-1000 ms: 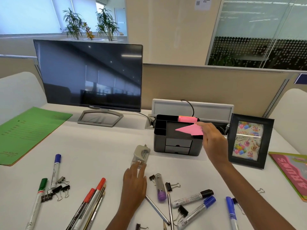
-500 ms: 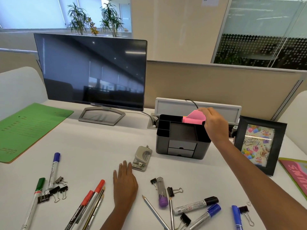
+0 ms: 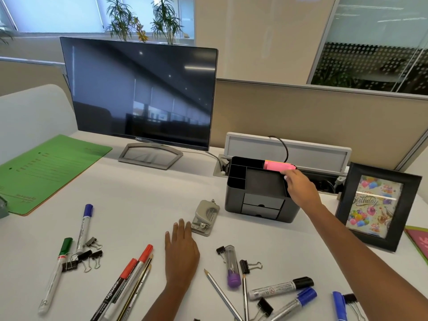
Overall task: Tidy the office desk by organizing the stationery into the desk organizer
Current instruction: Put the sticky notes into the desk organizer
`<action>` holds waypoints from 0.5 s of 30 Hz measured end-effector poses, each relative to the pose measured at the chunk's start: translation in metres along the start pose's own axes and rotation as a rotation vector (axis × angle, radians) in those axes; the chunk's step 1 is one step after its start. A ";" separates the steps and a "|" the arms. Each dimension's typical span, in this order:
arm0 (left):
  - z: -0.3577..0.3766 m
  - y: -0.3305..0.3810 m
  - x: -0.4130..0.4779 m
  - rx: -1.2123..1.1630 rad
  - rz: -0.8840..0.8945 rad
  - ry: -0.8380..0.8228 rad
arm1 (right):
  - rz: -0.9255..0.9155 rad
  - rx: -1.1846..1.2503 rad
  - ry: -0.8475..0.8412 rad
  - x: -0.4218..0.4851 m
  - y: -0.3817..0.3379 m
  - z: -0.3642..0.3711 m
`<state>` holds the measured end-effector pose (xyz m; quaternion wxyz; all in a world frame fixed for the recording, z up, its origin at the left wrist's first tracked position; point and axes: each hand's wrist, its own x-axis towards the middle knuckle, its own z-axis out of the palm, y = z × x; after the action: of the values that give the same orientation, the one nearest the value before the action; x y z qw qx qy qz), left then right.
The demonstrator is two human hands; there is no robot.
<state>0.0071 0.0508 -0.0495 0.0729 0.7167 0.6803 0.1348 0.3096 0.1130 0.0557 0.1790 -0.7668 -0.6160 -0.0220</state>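
At the back right corner of the black desk organizer [image 3: 258, 206], a pad of pink sticky notes [image 3: 279, 165] stands on edge in the rear compartment, its top showing above the rim. Our right hand [image 3: 301, 187] reaches over the organizer's right wall with its fingertips at the rim just below the pad; from behind the knuckles we cannot tell whether the fingers pinch the pad or have let go. The organizer's wide middle tray and the small cells on its left show only dark interior, and two small drawers face us at the front. Our left hand [image 3: 183, 249] lies flat on the white desk [image 3: 139, 193], fingers straight and holding nothing, with its fingertips just beside a grey hole punch [image 3: 206, 217]. Near that hand lie two red markers [image 3: 129, 286] beside a pencil, and to its right a clear tube with a purple cap [image 3: 231, 265], a black marker [image 3: 280, 288] and a blue marker [image 3: 294, 304]. Farther left, a green marker [image 3: 55, 274] and black binder clips [image 3: 88, 258] are scattered. A Dell monitor [image 3: 141, 96] stands behind, a green folder [image 3: 46, 167] at far left, a black picture frame [image 3: 376, 205] just right of the organizer.
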 end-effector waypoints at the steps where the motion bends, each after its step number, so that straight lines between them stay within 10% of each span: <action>1: 0.000 0.000 0.000 -0.008 -0.001 -0.005 | 0.004 -0.002 0.006 -0.001 -0.002 0.000; 9: 0.000 0.001 -0.001 -0.037 0.000 -0.005 | -0.255 0.281 0.213 -0.041 -0.067 0.001; 15: 0.001 0.002 -0.001 -0.038 -0.006 -0.003 | -0.369 0.421 0.041 -0.072 -0.134 0.022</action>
<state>0.0098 0.0499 -0.0501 0.0881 0.7132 0.6798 0.1465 0.1609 0.0756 0.0501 0.3397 -0.5871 -0.7324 0.0588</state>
